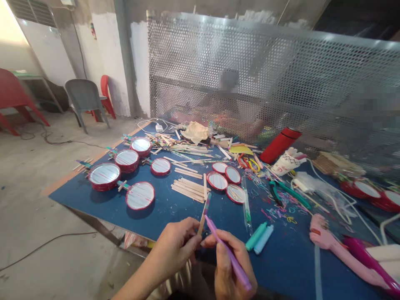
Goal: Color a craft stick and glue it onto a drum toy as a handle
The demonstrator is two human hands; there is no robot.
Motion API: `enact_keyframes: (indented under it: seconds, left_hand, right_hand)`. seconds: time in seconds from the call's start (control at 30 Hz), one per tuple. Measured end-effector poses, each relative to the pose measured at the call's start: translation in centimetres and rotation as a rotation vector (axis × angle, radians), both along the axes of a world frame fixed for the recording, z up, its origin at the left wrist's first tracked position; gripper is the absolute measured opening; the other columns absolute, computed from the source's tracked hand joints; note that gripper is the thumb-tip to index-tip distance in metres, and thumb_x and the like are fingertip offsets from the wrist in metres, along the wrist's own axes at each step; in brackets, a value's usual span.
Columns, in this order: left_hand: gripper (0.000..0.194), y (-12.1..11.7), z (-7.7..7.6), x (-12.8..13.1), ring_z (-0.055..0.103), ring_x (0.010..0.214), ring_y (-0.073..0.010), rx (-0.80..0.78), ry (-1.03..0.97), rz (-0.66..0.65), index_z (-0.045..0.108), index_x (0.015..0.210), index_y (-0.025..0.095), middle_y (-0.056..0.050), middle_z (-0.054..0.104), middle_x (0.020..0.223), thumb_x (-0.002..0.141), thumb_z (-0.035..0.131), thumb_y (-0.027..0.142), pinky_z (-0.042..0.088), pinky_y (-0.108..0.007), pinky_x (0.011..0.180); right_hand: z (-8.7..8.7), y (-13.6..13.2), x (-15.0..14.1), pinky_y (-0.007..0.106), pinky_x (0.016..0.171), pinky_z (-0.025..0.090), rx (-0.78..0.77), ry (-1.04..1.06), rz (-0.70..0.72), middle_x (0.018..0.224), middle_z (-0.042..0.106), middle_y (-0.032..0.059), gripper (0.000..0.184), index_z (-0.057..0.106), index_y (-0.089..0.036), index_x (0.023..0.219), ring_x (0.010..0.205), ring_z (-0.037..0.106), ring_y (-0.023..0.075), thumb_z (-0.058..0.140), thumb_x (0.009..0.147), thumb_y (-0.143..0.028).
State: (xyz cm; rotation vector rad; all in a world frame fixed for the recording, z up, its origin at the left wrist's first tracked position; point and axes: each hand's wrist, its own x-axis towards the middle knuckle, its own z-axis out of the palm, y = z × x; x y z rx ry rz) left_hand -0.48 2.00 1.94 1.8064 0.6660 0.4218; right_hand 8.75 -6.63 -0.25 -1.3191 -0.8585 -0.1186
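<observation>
Between the thumb and fingers of my left hand a wooden popsicle stick stands tilted upright, its upper part coloured in teal and purple bands. My right hand grips a purple marker, whose tip meets the stick just below the coloured part. Right of my hands lie a teal marker and a light blue marker, side by side. Plain popsicle sticks lie in rows beyond my hands. Round red-rimmed discs with white faces sit close together behind them.
Banjo-like red-rimmed pieces with stick necks occupy the table's left. At right are green-handled pliers, loose rubber bands, a pink glue gun and a paper cup. A red bottle leans by the perforated metal panel.
</observation>
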Motion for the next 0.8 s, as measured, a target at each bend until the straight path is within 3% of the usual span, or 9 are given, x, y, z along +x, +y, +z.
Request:
enact_keyframes:
  seconds: [0.8]
  left_hand:
    - [0.013, -0.29, -0.07, -0.05, 0.064, 0.050, -0.0128, -0.008, -0.009, 0.009, 0.061, 0.091, 0.016, 0.001, 0.066, 0.064, 0.088, 0.049, 0.017, 0.043, -0.017, 0.049]
  right_hand:
    - [-0.51, 0.20, 0.12, 0.027, 0.060, 0.050, 0.058, -0.026, -0.037, 0.067, 0.064, -0.0007, 0.011, 0.063, -0.016, 0.092, 0.057, 0.061, 0.0126, 0.054, 0.090, -0.024]
